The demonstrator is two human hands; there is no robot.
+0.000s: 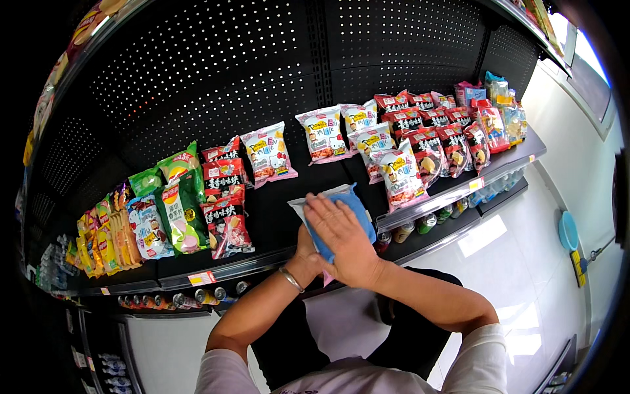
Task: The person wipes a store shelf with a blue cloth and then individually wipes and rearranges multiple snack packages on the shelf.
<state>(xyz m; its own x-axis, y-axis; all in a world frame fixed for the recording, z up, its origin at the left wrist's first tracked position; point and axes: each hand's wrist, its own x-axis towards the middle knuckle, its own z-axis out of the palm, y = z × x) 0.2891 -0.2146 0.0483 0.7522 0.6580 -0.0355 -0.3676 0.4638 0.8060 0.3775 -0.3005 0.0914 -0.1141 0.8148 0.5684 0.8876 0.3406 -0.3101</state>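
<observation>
My right hand (339, 234) lies flat over a folded blue cloth (362, 212), pressing it against a snack bag (296, 203). From below, my left hand (305, 253) grips that same bag; a silver bangle circles the wrist. Most of the bag is covered by the cloth and hands, with a pale upper corner and a pink lower edge showing. Both hands are just before the shelf's front edge. Behind them, on the black shelf (275, 212), similar white-and-pink snack bags (322, 135) stand upright, one farther left (268, 152).
Red-and-black snack bags (428, 152) fill the shelf's right part. Green chip bags (182, 212) and yellow ones (103, 241) stand on the left. Drink cans (427, 223) line a lower shelf. A blue basin (568, 231) is by the right wall.
</observation>
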